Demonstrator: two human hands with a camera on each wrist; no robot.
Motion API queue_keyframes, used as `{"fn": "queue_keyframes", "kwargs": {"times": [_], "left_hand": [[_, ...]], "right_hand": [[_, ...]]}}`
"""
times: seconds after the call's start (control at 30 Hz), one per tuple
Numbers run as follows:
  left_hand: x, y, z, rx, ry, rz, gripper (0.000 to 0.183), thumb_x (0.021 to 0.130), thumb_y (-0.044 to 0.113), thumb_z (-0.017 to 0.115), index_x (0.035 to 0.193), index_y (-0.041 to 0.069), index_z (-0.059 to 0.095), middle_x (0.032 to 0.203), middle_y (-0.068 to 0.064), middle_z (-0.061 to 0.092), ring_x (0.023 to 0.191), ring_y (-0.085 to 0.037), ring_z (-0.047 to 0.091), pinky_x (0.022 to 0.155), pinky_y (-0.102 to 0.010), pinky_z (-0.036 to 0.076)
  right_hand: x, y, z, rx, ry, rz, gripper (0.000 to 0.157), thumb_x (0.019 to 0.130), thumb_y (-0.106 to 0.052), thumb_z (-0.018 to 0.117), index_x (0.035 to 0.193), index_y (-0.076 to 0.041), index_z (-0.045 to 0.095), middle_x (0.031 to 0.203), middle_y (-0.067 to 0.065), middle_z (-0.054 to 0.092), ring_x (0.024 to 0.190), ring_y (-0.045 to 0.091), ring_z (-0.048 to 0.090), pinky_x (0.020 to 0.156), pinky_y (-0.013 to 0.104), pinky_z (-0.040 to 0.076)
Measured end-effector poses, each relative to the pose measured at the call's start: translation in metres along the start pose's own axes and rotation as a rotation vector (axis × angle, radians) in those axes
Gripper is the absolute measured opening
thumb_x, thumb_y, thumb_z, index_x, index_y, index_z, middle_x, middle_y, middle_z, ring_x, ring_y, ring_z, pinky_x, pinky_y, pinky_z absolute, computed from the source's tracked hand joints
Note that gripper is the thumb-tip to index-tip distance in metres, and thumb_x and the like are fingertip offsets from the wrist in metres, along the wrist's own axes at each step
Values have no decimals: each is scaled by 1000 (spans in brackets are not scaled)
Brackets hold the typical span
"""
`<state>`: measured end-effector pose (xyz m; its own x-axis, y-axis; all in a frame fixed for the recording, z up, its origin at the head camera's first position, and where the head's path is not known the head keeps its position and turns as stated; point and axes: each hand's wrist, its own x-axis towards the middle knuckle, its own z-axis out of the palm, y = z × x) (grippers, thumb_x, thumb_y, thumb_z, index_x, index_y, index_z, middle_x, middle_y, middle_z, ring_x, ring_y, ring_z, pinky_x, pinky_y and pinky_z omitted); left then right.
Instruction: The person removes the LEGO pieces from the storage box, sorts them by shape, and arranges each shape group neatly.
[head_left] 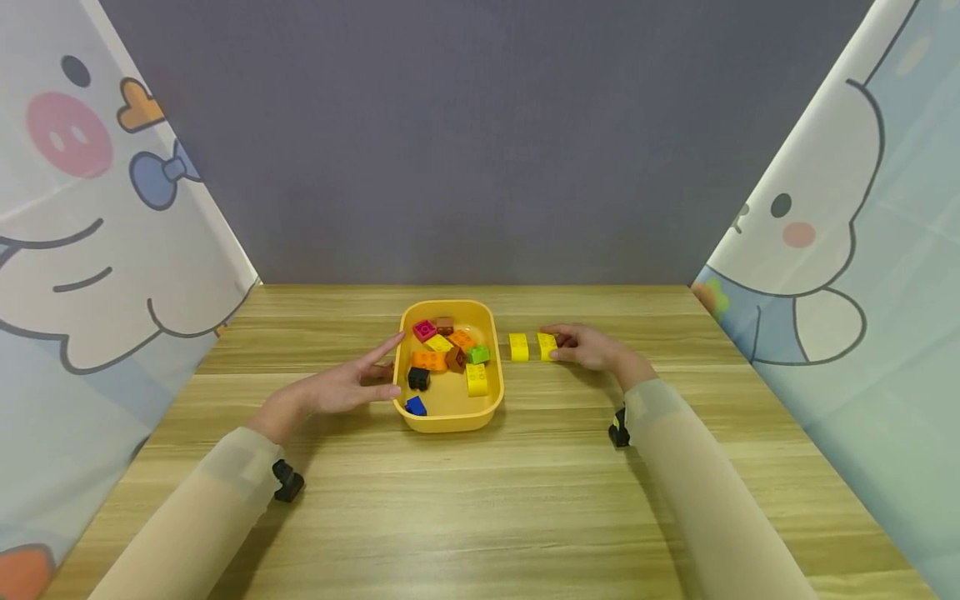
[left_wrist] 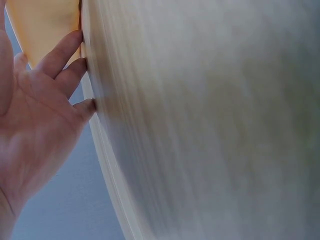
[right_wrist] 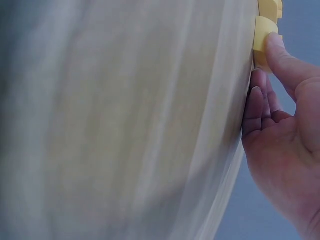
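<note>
Right hand (head_left: 592, 347) in a pinch on a yellow block (head_left: 546, 346), three o'clock from the tray (head_left: 450, 424) (left hand (head_left: 337, 388), straight-fingered, at nine o'clock)

Setting: small screened-off tabletop space; whether within a home or a lab, cannot tell. Evidence: wood-grain surface (head_left: 465, 508) across lower frame; plain grey panel (head_left: 480, 142) behind it, upper centre; cartoon-printed left curtain (head_left: 82, 283) and right curtain (head_left: 892, 250) along the side edges.

Left hand (left_wrist: 41, 112) just beside yellow tray (left_wrist: 46, 22)
</note>
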<state>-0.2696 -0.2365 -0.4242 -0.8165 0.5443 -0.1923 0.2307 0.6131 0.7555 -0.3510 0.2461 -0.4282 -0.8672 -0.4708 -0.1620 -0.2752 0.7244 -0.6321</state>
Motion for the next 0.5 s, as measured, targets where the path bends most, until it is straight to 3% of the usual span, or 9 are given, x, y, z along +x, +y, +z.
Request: {"fn": "queue_keyframes", "kwargs": {"times": [0.3, 0.5], "left_hand": [[0, -1, 0, 2, 0, 9, 98, 108, 53, 66, 176, 46, -4, 175, -30, 35, 162, -50, 36, 128, -77, 27], [0, -1, 0, 11, 2, 6, 97, 108, 54, 66, 176, 47, -4, 173, -31, 36, 162, -51, 37, 128, -77, 28]], "right_hand": [[-2, -1, -1, 14, 3, -12, 63, 113, -22, 65, 169, -7, 42, 145, 28, 59, 129, 39, 60, 110, 51, 53], [-8, 1, -5, 81, 53, -13, 63, 113, -20, 64, 169, -7, 41, 148, 28, 59, 133, 42, 60, 104, 46, 55]]}}
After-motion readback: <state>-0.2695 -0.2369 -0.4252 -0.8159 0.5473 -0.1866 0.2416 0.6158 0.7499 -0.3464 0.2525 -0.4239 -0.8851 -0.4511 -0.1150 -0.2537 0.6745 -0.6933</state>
